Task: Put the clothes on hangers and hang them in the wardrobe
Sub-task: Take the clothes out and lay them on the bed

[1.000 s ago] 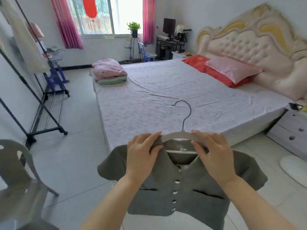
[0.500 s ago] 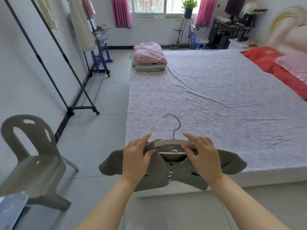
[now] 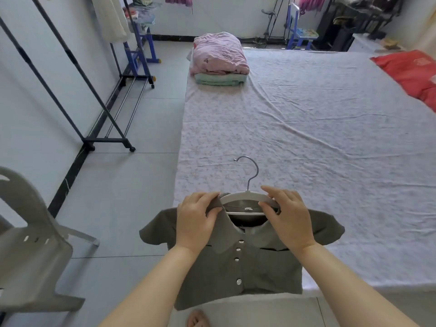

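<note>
Pale floor tiles and a wide bed (image 3: pixel 306 138) under a flowered sheet filled most of the room, with a black clothes rack (image 3: pixel 70 79) standing along the left wall and a grey plastic chair (image 3: pixel 28 244) at the near left.

Over the foot of the bed, clear of the sheet, a grey short-sleeved shirt (image 3: pixel 236 267) was held up on a light hanger (image 3: pixel 245 197), its metal hook pointing away from the person. The left hand (image 3: pixel 195 223) pinched the collar and shoulder of the shirt between thumb and curled fingers at the hanger's left end. The right hand (image 3: pixel 287 220) had its fingers curled over the hanger's right arm, thumb underneath, gripping it where the fabric met it.

By the look of it the shirt was already on and was only being settled at the shoulders; carrying it over and hooking it up was not yet done. No closed wardrobe was in view, so the rack, where a pale garment (image 3: pixel 111 17) hung, was probably the place meant. A folded pink and green pile (image 3: pixel 219 60) lay at the far corner of the bed; whether it was part of the job could not be told.

A small white tag (image 3: pixel 248 208) sat inside the shirt's neck, too small to read. Nothing else carried legible writing.
</note>
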The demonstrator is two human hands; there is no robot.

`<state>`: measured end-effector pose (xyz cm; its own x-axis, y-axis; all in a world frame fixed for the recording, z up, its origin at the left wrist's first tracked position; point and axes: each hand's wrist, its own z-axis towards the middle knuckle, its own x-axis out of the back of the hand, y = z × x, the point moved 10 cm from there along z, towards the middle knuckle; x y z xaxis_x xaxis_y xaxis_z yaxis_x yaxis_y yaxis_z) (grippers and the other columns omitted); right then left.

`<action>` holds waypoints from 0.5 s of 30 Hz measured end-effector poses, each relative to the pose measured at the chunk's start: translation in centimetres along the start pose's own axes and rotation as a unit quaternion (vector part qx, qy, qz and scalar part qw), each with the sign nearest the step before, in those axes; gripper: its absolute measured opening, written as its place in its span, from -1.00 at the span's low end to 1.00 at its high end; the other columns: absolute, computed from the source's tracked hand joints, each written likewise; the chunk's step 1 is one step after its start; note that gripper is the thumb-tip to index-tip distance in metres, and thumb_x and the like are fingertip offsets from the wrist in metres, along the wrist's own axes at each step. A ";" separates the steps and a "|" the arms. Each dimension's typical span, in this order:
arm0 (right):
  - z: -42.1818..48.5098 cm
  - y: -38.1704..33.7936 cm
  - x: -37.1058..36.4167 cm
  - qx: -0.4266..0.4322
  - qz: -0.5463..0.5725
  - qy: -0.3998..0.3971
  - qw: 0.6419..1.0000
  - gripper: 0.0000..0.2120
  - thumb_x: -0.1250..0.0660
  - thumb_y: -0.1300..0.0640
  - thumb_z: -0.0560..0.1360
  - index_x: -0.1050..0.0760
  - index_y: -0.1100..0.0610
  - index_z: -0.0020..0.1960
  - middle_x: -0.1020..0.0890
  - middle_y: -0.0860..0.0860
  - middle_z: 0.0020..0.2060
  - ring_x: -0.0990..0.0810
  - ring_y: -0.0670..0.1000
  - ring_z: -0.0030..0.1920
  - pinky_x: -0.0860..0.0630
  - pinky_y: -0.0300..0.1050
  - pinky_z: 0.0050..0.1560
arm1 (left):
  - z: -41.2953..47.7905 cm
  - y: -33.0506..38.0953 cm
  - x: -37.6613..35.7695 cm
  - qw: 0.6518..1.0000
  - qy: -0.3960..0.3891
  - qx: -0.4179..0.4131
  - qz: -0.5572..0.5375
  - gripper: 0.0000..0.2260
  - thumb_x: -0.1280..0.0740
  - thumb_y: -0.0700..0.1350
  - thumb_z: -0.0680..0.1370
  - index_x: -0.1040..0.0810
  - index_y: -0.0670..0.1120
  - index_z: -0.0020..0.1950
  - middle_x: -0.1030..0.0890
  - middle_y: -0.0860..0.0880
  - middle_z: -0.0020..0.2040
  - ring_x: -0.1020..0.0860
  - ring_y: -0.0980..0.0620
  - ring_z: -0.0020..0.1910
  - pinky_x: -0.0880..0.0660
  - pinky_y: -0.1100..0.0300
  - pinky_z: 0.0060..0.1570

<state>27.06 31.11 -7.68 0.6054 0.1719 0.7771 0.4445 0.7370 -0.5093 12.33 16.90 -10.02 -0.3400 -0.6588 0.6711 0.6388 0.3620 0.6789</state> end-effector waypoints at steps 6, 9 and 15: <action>4.5 4.3 -5.2 -0.036 -0.001 -0.043 0.998 -0.70 -0.48 0.24 0.37 -0.59 0.12 0.09 -0.64 0.02 -0.20 -0.55 0.13 -0.07 -0.43 -0.13 -0.08 | 5.4 -3.9 -5.1 0.998 -0.046 0.032 -0.001 -0.75 -0.43 -0.20 0.43 -0.61 -0.08 0.11 -0.62 -0.07 -0.01 -0.53 -0.12 0.00 -0.42 -0.07 0.06; 6.4 7.2 -8.5 -0.058 0.000 -0.074 0.996 -0.72 -0.45 0.20 0.40 -0.58 0.10 0.11 -0.64 0.00 -0.17 -0.52 0.09 -0.03 -0.38 -0.19 -0.05 | 7.6 -6.2 -8.1 0.997 -0.064 0.048 0.009 -0.75 -0.41 -0.18 0.45 -0.61 -0.07 0.12 -0.61 -0.06 0.00 -0.51 -0.11 0.02 -0.40 -0.04 0.09; 10.2 13.0 -16.6 -0.098 -0.012 -0.146 0.984 -0.71 -0.35 0.14 0.49 -0.51 0.08 0.21 -0.61 0.01 0.02 -0.45 0.09 0.15 -0.38 -0.13 0.05 | 11.5 -11.8 -14.7 0.990 -0.096 0.088 0.057 -0.71 -0.32 -0.12 0.52 -0.52 -0.02 0.24 -0.56 -0.01 0.16 -0.44 -0.04 0.17 -0.28 0.12 0.19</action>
<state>16.00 44.51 -23.41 0.3898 0.3575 0.8487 0.5931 0.6075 -0.5283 1.84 29.88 -24.49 -0.4082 -0.4759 0.7790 0.5560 0.5472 0.6257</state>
